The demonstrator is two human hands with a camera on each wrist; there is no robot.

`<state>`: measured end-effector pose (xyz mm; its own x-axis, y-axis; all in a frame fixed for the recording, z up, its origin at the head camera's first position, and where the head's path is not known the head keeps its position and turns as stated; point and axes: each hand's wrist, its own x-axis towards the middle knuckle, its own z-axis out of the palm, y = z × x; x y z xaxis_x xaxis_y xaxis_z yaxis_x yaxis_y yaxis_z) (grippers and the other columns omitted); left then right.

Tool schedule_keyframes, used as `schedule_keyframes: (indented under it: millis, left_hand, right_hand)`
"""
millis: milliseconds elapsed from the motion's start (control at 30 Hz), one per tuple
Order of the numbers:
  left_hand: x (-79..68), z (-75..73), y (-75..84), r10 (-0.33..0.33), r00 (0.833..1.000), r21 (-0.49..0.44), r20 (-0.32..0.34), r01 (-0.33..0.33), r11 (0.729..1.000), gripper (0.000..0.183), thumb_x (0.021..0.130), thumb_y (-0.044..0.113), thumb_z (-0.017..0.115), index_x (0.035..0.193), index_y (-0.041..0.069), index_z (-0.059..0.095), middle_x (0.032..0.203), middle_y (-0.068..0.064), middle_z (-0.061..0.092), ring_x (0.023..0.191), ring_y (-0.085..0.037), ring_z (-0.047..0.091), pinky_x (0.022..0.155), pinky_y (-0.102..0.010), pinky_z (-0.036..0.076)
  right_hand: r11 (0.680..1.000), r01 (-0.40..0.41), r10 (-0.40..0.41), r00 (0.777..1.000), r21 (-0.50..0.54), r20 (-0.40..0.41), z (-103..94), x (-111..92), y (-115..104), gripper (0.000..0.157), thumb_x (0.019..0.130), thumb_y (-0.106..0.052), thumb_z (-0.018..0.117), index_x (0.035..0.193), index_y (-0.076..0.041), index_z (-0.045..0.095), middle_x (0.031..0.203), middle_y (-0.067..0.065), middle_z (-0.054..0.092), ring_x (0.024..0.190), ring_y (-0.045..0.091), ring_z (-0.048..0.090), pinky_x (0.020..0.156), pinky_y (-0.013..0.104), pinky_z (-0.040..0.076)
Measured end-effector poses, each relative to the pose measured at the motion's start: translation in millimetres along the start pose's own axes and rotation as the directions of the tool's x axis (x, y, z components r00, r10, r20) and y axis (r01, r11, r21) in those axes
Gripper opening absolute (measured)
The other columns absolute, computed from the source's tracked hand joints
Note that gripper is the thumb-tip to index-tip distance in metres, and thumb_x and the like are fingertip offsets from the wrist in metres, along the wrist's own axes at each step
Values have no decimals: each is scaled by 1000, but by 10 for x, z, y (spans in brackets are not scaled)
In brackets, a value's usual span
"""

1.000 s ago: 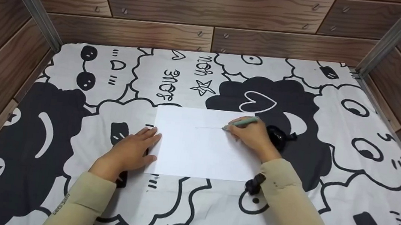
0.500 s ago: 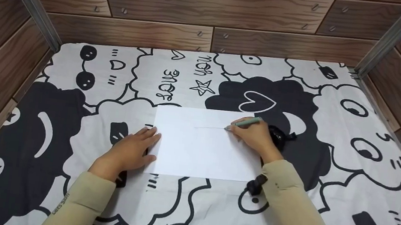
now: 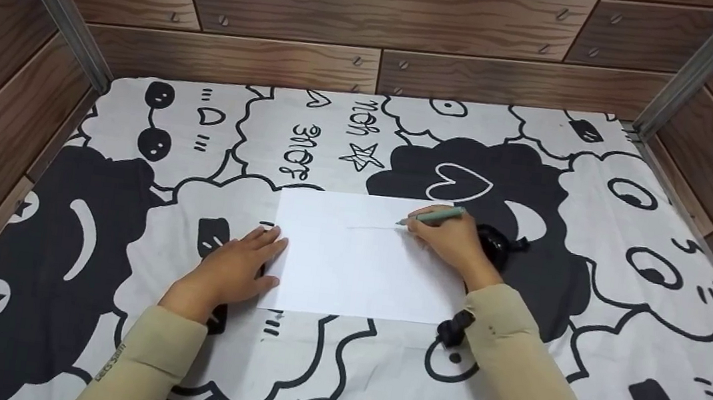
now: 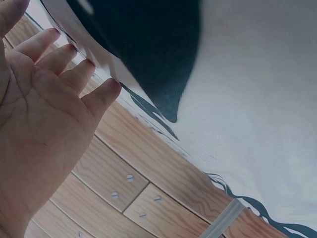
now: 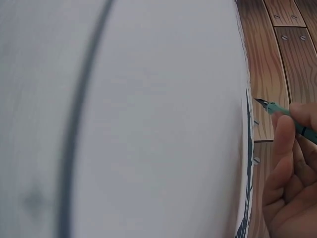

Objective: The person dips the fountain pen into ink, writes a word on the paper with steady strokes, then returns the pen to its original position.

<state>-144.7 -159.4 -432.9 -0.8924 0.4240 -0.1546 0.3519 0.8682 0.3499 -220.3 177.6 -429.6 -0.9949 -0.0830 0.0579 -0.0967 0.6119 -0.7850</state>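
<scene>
Left hand: the left hand (image 3: pixel 235 267) lies with its fingers apart and relaxed, clamped on nothing, fingertips over the paper's near-side edge.
Right hand: the right hand (image 3: pixel 456 241) pinches the green pen (image 3: pixel 438 216) between thumb and fingers, nib (image 3: pixel 399 222) pointing back toward the left hand.
Paper: the white sheet (image 3: pixel 355 273) lies flat between the two hands on the patterned cloth (image 3: pixel 294 367).
Pencil-thin mark: a faint, nearly level line (image 3: pixel 372 228) runs from the right hand's fingertips toward the left hand; the nib is just beside its end, and whether it touches the sheet cannot be told.
Steadying: light, even pressure from the left hand should stop the sheet skidding on the soft cloth.
Stroke: the pen probably wants a low, constant slant and gentle pressure; a hard push could dent paper backed by fabric.
Joining: setting the nib exactly at the line's end would likely avoid a gap.
</scene>
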Motion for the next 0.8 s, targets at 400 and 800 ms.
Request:
schedule_keyframes:
  millis: [400,800]
  left_hand:
    - [1,26,-22,3,1000,6,-7,-3,1000,62,92,27,62,145,7,40,153,-11,29,140,-34,21,109,-55,24]
    - [4,10,-17,4,1000,3,-3,-4,1000,61,93,27,61,146,6,39,153,-12,28,141,-35,20,109,-55,22]
  right_hand:
    - [999,37,-36,998,22,-44,133,124,-55,13,80,-20,73,90,-12,76,69,-4,67,64,9,56,57,19,44]
    - [1000,6,-5,999,23,-36,197,227,-79,13,81,-22,72,90,-13,75,60,-3,64,60,11,56,59,23,43]
